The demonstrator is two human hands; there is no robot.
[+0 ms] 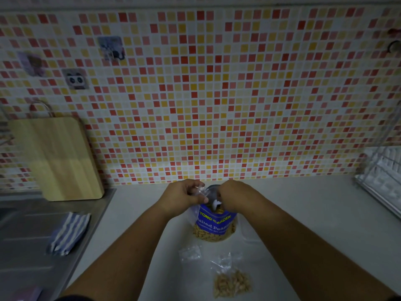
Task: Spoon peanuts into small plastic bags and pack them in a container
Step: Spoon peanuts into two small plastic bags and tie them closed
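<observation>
A blue salted-peanut pouch (214,224) stands open on the white counter, peanuts showing through its clear lower part. My left hand (184,195) pinches a small clear plastic bag (202,191) just above the pouch mouth. My right hand (233,195) grips a white spoon (216,204), its bowl dipped into the pouch opening. In front of the pouch lie a small plastic bag filled with peanuts (232,281) and an empty small bag (189,253). A clear container (249,231) sits partly hidden behind my right forearm.
A wooden cutting board (56,157) leans on the tiled wall at the left. A striped cloth (69,233) lies on the steel sink drainboard (26,235). A wire dish rack (382,177) stands at the right edge.
</observation>
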